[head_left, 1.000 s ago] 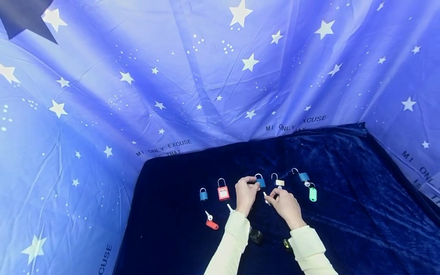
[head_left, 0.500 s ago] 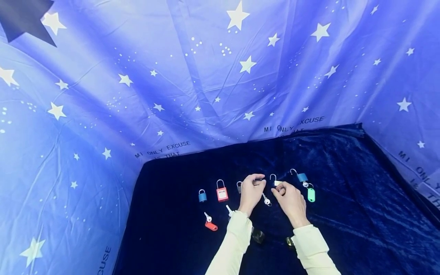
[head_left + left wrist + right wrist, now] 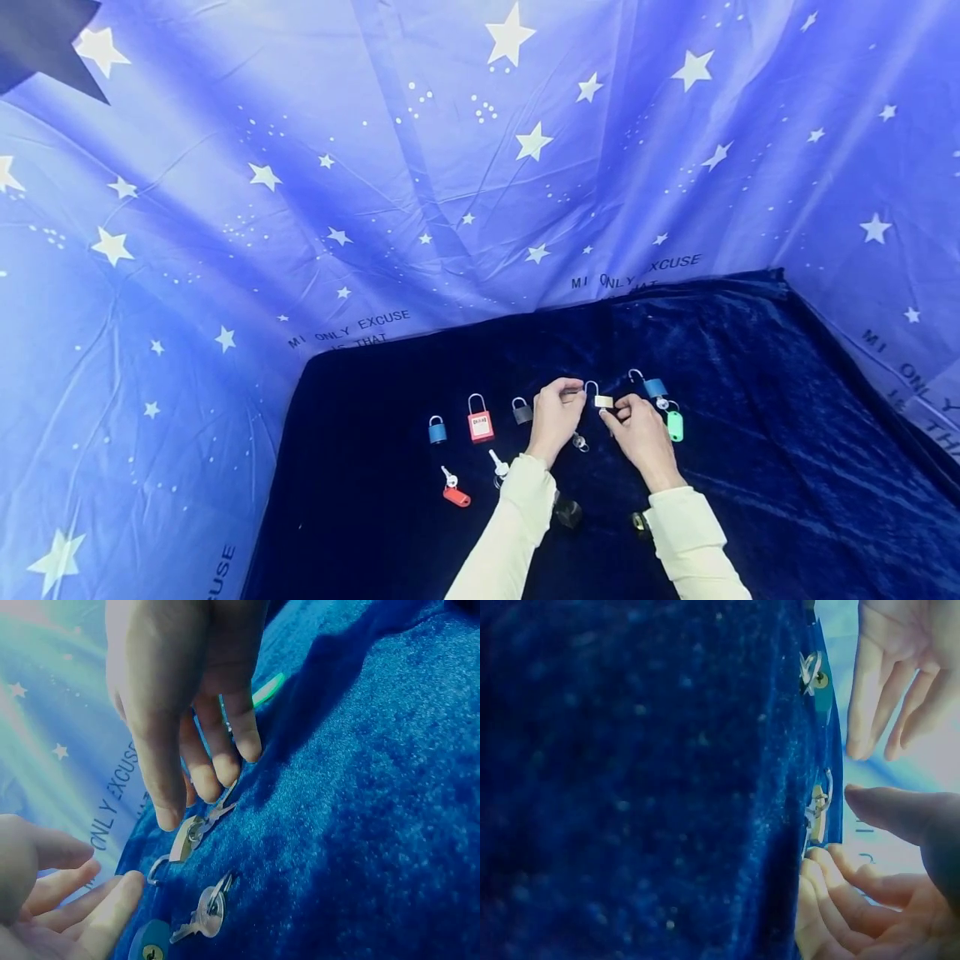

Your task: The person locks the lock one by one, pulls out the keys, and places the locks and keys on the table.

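A brass padlock [image 3: 603, 402] lies on the dark blue velvet cloth with its shackle raised and keys at its underside. My left hand [image 3: 557, 421] is just left of the shackle, fingers extended and holding nothing. To the right of the body is my right hand [image 3: 640, 429], fingers loose; in the left wrist view its fingertips hang just above the padlock [image 3: 184, 841], apart from it. Below my left hand a blue padlock [image 3: 150, 943] and loose keys [image 3: 208, 915] lie on the cloth; in the head view the left hand hides that padlock.
Leftward lie a dark padlock [image 3: 522, 411], a red padlock [image 3: 481, 425] and a small blue padlock [image 3: 437, 430]. Keys with a red tag [image 3: 456, 497] are nearer. At right is an open blue padlock [image 3: 656, 388] with a green tag [image 3: 675, 427]. A starry curtain [image 3: 450, 167] stands behind.
My left hand has left the blue padlock and moved right to the brass padlock's shackle. The right hand has left the loose keys and moved right, beside the brass padlock.
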Motion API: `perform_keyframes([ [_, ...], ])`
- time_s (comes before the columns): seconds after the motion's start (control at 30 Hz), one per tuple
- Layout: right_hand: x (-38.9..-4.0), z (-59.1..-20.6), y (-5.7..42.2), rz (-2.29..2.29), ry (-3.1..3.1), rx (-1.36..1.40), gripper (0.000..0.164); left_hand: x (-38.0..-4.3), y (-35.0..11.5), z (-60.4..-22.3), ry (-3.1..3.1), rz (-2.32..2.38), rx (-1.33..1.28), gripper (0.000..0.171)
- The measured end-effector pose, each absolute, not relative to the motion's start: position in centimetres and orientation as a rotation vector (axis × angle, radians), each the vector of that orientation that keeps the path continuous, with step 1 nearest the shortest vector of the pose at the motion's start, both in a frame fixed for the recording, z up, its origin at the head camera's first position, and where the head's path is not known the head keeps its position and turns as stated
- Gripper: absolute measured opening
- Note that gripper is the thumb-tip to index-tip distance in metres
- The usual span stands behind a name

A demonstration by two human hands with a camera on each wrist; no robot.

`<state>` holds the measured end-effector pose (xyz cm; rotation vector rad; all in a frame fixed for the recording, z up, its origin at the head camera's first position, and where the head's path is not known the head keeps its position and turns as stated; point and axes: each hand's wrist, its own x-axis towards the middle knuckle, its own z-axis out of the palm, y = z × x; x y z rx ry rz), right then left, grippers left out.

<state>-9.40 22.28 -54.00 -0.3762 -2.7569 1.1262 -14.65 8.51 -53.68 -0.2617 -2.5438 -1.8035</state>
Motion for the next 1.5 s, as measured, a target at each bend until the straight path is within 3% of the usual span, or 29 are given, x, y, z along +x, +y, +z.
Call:
perform_keyframes([
  [0.4,-9.7,-54.4,22.7,1.076,-2.859,-0.326,0.053,-14.5,9.4,-53.6,-2.636,-1.852,-0.227,0.022],
  [0.63,-9.9,-54.3,22.5,1.030,-2.853,-0.302,0.045,-14.5,9.5,-53.8,-2.624,-1.885,-0.217,0.023],
  [0.9,-9.9,-54.1,22.2,1.017,-2.878,-0.338,0.048,-14.4,9.6,-54.2,-2.617,-1.870,-0.206,0.019],
  [1.5,-10.3,-53.9,22.2,1.150,-2.753,-0.407,0.031,-13.9,10.0,-53.5,-2.698,-1.863,-0.209,0.014],
])
